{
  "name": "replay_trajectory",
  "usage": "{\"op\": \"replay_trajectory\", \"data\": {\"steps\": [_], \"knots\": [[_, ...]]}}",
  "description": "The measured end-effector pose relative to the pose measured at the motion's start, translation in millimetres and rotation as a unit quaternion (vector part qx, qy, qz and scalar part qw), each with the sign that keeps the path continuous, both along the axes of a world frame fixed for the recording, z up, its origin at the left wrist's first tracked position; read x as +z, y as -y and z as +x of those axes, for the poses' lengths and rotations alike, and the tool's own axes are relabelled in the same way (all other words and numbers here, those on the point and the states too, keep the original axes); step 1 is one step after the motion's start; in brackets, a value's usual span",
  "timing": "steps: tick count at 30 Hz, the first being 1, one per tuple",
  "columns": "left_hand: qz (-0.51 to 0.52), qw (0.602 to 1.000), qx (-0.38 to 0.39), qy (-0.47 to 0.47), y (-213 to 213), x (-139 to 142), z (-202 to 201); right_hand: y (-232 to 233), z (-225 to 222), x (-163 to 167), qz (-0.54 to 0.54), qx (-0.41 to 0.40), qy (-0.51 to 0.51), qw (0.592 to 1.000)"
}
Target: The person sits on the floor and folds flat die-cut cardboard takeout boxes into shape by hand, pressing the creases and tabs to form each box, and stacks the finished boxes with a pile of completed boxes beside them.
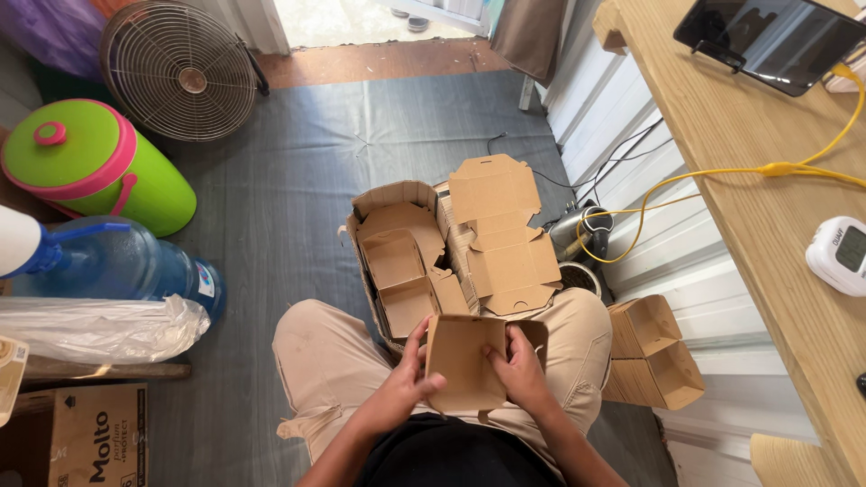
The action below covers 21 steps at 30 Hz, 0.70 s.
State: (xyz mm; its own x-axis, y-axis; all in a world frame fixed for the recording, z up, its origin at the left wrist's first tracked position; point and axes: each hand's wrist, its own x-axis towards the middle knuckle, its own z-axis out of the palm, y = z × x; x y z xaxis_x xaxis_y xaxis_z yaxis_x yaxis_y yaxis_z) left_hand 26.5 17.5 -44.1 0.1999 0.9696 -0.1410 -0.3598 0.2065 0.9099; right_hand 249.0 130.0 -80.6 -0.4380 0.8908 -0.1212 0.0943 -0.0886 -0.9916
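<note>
A small brown cardboard box (465, 361), half folded, sits over the person's lap between the knees, held up in both hands. The left hand (408, 379) grips its left edge, fingers (417, 341) curled narrow around the flap with the thumb pressed on the panel. The right hand (519, 370) clasps the right side, fingers closed on the wall of the box. Just beyond the knees stands an open carton (392, 203) on the grey floor mat (298, 180), filled with flat box blanks (505, 243) and a folded box (401, 280). To the person's right, against the white corrugated wall, two finished boxes (651, 352) are stacked. Near them stand a metal kettle (582, 230) and a yellow cable (722, 176) that runs up onto the wooden worktop (749, 207), where a tablet (771, 36) and a white timer (841, 254) lie. On the left are a green cooler (95, 167), a water bottle (117, 261), a plastic bag (99, 326) and a fan (179, 70).
</note>
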Motion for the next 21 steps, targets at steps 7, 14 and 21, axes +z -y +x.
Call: {"op": "replay_trajectory", "data": {"steps": [7, 14, 21], "knots": [[-0.044, 0.993, 0.105, -0.022, -1, 16, 4, 31, -14, 72, 0.339, 0.054, 0.202, 0.917], [-0.175, 0.983, 0.060, 0.016, -2, 36, -3, 30, -15, 74, 0.334, 0.304, 0.151, 0.879], [0.154, 0.904, 0.066, -0.394, 9, 50, -4, 27, 0, 66, 0.066, 0.315, 0.020, 0.947]]}}
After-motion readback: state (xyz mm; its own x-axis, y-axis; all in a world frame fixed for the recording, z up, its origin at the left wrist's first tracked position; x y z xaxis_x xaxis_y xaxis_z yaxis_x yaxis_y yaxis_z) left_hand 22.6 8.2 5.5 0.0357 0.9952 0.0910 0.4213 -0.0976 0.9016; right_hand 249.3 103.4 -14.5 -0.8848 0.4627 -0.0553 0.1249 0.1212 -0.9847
